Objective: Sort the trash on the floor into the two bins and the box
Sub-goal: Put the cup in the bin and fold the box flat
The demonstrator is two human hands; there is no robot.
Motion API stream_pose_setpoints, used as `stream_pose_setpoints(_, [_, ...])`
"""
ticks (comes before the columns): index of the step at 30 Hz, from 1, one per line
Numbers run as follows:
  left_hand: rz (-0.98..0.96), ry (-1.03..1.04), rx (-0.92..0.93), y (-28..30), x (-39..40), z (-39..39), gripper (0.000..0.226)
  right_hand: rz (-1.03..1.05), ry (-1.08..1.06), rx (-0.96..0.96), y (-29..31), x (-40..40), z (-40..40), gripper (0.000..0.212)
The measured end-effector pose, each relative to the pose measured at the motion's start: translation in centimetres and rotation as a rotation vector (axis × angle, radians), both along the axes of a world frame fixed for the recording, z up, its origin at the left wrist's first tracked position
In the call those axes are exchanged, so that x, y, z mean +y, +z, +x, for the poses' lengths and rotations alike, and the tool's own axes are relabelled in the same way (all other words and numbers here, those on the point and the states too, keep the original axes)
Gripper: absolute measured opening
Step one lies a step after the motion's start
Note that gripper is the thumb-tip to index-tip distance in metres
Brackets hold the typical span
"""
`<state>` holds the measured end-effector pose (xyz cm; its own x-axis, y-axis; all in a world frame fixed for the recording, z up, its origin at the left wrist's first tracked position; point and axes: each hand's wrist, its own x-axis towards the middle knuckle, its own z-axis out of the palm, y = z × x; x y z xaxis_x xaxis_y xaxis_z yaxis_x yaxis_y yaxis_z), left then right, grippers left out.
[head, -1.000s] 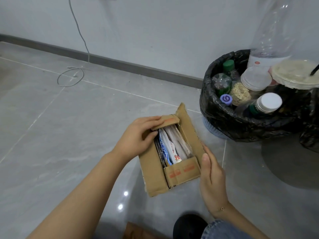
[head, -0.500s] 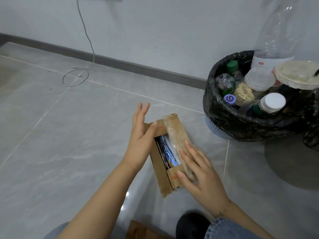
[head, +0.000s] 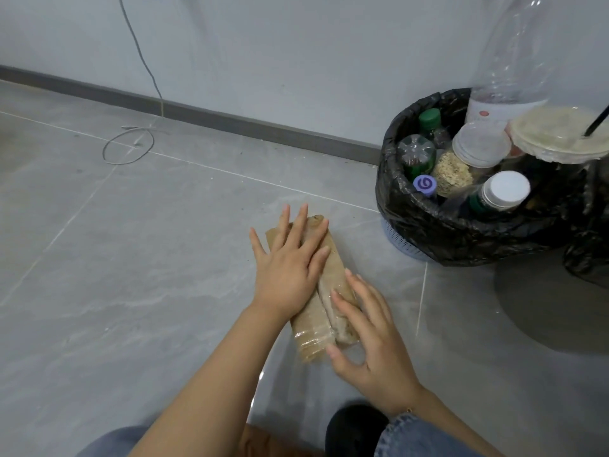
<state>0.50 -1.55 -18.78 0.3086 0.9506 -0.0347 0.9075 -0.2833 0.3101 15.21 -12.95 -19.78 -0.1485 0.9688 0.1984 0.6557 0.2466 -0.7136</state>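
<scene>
The black-lined bin stood crammed with bottles by the wall, to my right. Near it on the floor lay the taped cardboard box, both flaps down. My left hand pressed flat on it, fingers spread; my right hand rested open-fingered against its near end.

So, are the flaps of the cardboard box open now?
No, the flaps of the cardboard box are folded shut, and the left hand and right hand press flat on top.
</scene>
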Motion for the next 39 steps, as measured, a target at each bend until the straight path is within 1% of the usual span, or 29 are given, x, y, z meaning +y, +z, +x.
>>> stream_pose_setpoints(2, [-0.045,0.063,0.036,0.0,0.3,0.7,0.052,-0.031,-0.084,0.011,0.4,-0.2,-0.9,0.063])
stream_pose_setpoints(3, [-0.048,0.091,0.038,0.2,0.4,1.0,0.053,-0.039,-0.11,-0.019,0.4,-0.4,-1.3,0.065])
stream_pose_setpoints(6, [-0.055,0.151,0.026,0.5,0.6,1.7,0.051,0.001,-0.149,-0.224,-0.3,-0.9,-1.6,0.073])
stream_pose_setpoints(8, [-0.069,0.189,0.0,0.6,0.8,1.9,0.049,0.017,-0.176,-0.266,-0.7,-0.6,-1.3,0.067])
stream_pose_setpoints(10, [-0.084,0.257,-0.052,0.8,0.7,1.9,0.048,0.033,-0.176,-0.238,-0.9,-0.1,-0.5,0.061])
stream_pose_setpoints(12, [-0.105,0.309,-0.133,1.3,0.2,1.3,0.045,0.057,-0.122,-0.184,-0.7,0.1,0.6,0.056])
stream_pose_setpoints(14, [-0.084,0.327,-0.265,2.6,-0.6,0.4,0.04,0.078,-0.094,-0.072,0.6,0.1,1.9,0.052])
stream_pose_setpoints(15, [-0.04,0.322,-0.346,3.5,-1.1,0.0,0.035,0.094,-0.096,-0.034,1.7,0.0,2.5,0.05])
stream_pose_setpoints(17, [0.075,0.267,-0.509,6.0,-2.2,-0.4,0.03,0.146,-0.118,-0.032,4.7,-0.4,3.5,0.048])
stream_pose_setpoints(19, [0.138,0.176,-0.63,8.8,-3.0,0.0,0.036,0.185,-0.17,0.005,7.7,-0.9,4.4,0.046])
stream_pose_setpoints(21, [0.154,0.08,-0.709,11.8,-3.2,1.4,0.044,0.196,-0.241,0.109,10.6,-1.6,5.3,0.045])
stream_pose_setpoints(23, [0.162,-0.017,-0.732,14.9,-3.1,3.3,0.047,0.209,-0.31,0.18,13.4,-2.4,6.7,0.045])
stream_pose_setpoints(26, [0.203,-0.201,-0.658,19.2,-3.1,7.1,0.053,0.266,-0.428,0.235,17.8,-3.5,9.9,0.045])
stream_pose_setpoints(29, [0.125,-0.436,-0.574,23.2,-2.7,11.7,0.061,0.371,-0.613,0.258,21.8,-5.1,14.4,0.045])
stream_pose_setpoints(31, [0.073,-0.545,-0.434,25.1,-1.6,14.2,0.061,0.437,-0.738,0.227,23.5,-6.1,17.2,0.044])
stream_pose_setpoints(33, [0.035,-0.624,-0.286,26.6,-0.6,17.2,0.056,0.49,-0.857,0.229,24.6,-6.9,20.1,0.044])
stream_pose_setpoints(36, [0.078,-0.841,-0.032,26.9,-0.8,22.4,0.049,0.535,-0.975,0.172,25.4,-7.3,24.3,0.046])
stream_pose_setpoints(39, [0.074,-1.041,0.255,24.7,-2.5,26.8,0.053,0.491,-1.002,-0.068,25.5,-6.8,28.0,0.046])
